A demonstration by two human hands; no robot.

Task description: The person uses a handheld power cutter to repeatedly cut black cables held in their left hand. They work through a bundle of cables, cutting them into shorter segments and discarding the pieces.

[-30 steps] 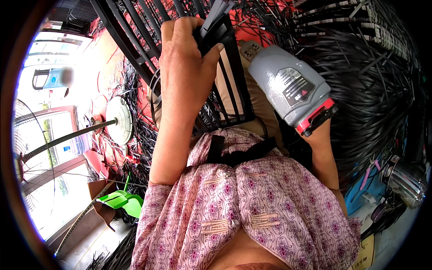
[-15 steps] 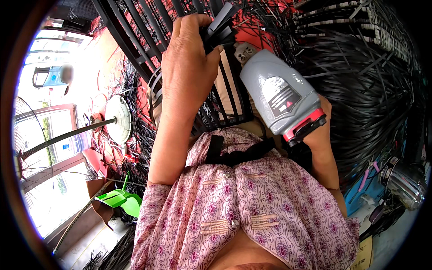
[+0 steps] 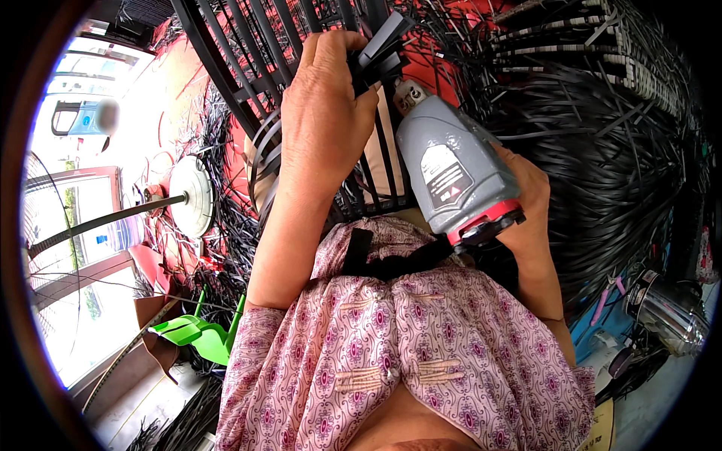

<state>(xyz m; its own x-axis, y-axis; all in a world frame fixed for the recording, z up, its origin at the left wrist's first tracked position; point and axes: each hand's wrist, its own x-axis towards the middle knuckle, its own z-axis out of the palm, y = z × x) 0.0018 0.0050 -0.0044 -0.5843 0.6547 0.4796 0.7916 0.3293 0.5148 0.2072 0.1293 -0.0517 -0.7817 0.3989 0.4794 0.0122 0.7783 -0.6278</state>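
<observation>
The left hand (image 3: 327,124) pinches short, flat, dark-grey strips (image 3: 387,39) between thumb and fingers, against a black slatted frame (image 3: 218,68); the right hand (image 3: 530,195) wraps around a bulky grey-and-red power tool (image 3: 444,154), its fingers mostly hidden; the tool's metal nose points towards the frame, though I cannot tell whether they touch; a heap of long, glossy black strips (image 3: 609,180) lies to the right.

A shield-shaped label (image 3: 446,174) is standing on the grey power tool (image 3: 485,179); its rows of fine print are showing too small to read. A small triangle sign (image 3: 435,192) is sitting near the label's lower edge. At lower right, a yellowish sheet (image 3: 604,421) is bearing dark marks, likewise illegible.
</observation>
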